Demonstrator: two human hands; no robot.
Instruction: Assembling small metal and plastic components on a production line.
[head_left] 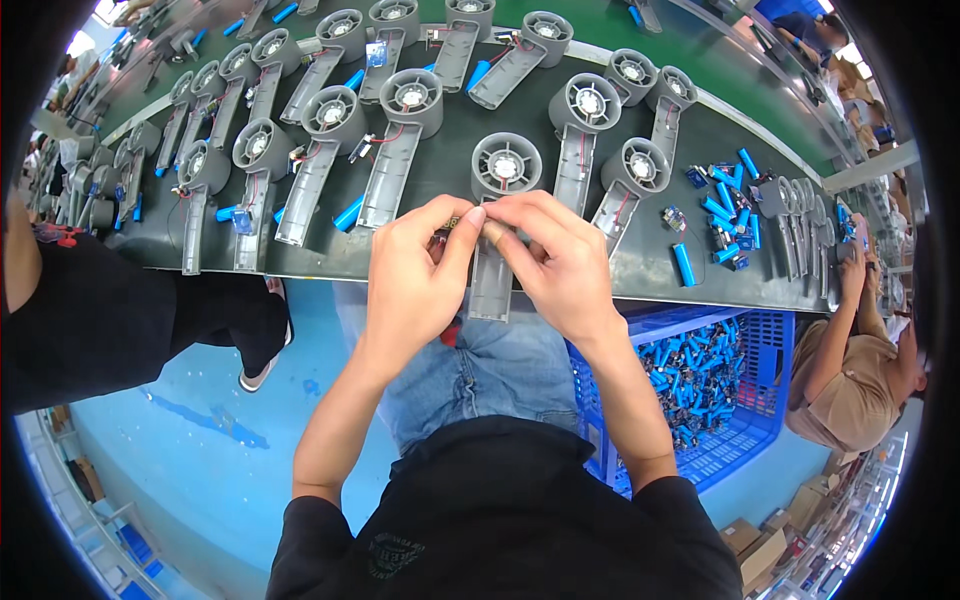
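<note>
In front of me a grey handheld fan housing [506, 163] lies with its round head away from me and its open handle [490, 285] towards me. Over the top of that handle my two hands meet, fingertips nearly touching. My left hand [420, 265] is closed in a pinch, with part of a small circuit board [447, 230] showing between its fingers. My right hand [560, 260] also pinches at the same spot; its fingers hide whatever is between them. A short red wire shows inside the fan head.
More grey fan housings [410, 95] with wires stand along the dark table [330, 262]. Loose blue battery cells [683, 265] and small boards lie at the right. Below, a blue crate [770, 400] holds many cells with boards. Co-workers sit at both sides; a green conveyor [650, 55] runs behind.
</note>
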